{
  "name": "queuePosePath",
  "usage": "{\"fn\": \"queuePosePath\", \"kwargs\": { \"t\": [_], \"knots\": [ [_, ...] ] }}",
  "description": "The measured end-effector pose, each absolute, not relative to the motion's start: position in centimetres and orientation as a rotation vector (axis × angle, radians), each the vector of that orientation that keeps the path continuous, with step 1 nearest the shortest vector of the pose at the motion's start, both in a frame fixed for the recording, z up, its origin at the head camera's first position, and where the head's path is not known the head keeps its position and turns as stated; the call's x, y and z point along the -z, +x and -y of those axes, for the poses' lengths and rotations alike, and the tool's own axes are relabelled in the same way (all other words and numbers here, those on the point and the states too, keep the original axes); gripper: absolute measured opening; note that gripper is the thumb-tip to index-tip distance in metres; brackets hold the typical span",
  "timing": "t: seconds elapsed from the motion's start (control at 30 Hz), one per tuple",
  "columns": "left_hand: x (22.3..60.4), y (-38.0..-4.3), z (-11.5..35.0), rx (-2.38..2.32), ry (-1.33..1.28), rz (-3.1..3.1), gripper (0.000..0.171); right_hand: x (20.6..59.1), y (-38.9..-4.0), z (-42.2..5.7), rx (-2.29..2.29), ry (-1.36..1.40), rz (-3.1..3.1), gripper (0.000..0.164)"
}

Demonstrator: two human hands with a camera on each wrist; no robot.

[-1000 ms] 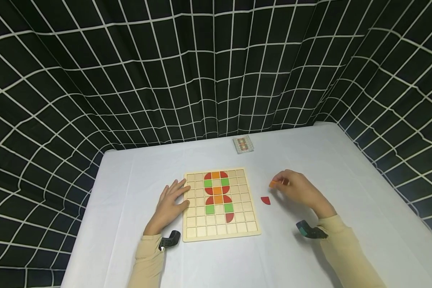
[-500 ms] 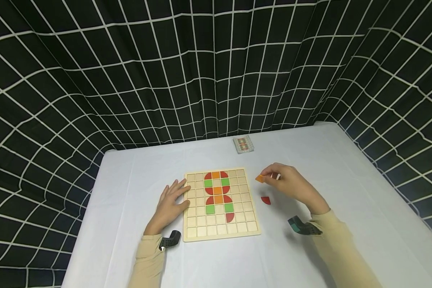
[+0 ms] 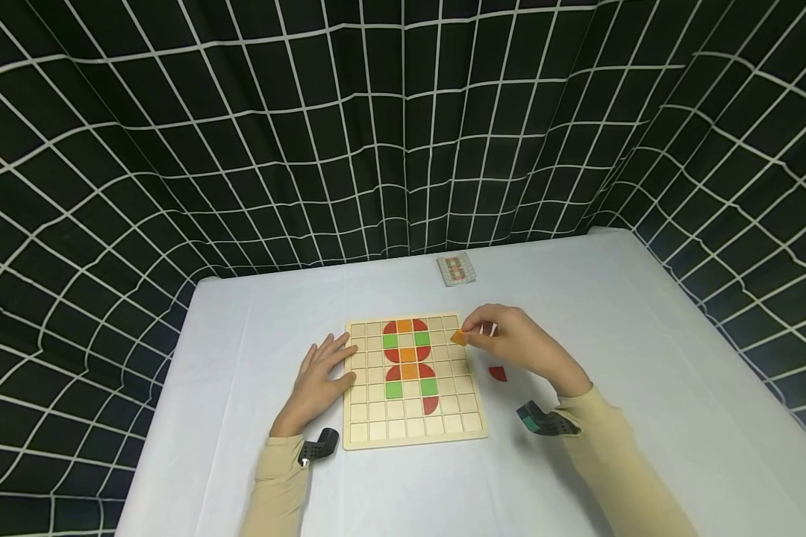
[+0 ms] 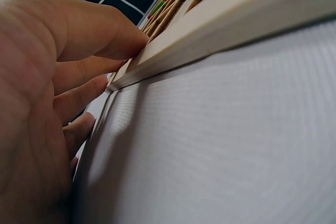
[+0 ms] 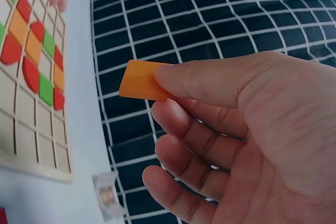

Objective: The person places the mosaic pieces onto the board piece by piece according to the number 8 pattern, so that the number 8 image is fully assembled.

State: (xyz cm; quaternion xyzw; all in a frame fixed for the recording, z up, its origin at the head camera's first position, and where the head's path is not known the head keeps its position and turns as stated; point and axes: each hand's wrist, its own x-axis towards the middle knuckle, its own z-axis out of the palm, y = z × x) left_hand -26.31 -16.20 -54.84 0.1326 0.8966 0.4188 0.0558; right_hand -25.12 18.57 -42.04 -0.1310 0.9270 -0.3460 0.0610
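Thumb and fingertip of my right hand (image 3: pixel 517 339) pinch an orange square tile (image 5: pixel 137 80), held above the right edge of the wooden grid board (image 3: pixel 455 406). My left hand (image 3: pixel 319 380) rests along the board's left edge with fingers spread; in the left wrist view its thumb (image 4: pixel 113 35) touches the rim. Red quarter-round, orange square and green square tiles sit in the board's middle columns, among them an orange tile (image 3: pixel 408 355), a green tile (image 3: pixel 393 389) and a lower red tile (image 3: pixel 430 405). A loose red quarter-round tile (image 3: pixel 498 374) lies on the cloth right of the board.
Behind the board, near the table's far edge, lies a small card (image 3: pixel 456 268) printed with a coloured pattern. A white cloth covers the table (image 3: pixel 242 313). Black curtains (image 3: pixel 403 134) with white grid lines stand behind and at the sides.
My right hand has moved left with the orange tile, from the cloth beside the board to over its right edge. The left hand stays in place.
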Motion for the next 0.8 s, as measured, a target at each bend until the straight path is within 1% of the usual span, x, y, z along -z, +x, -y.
{"fn": "queuePosePath", "kwargs": {
  "t": [0.57,0.8],
  "knots": [
    [54.9,-26.5,16.2,-1.282,0.403,-2.711,0.052,42.5,-25.4,-15.4,0.994,-0.531,-2.700,0.008],
    [54.9,-26.4,16.2,-1.277,0.394,-2.716,0.052,43.2,-25.4,-14.4,0.994,-0.612,-2.658,0.005]
  ]
}}
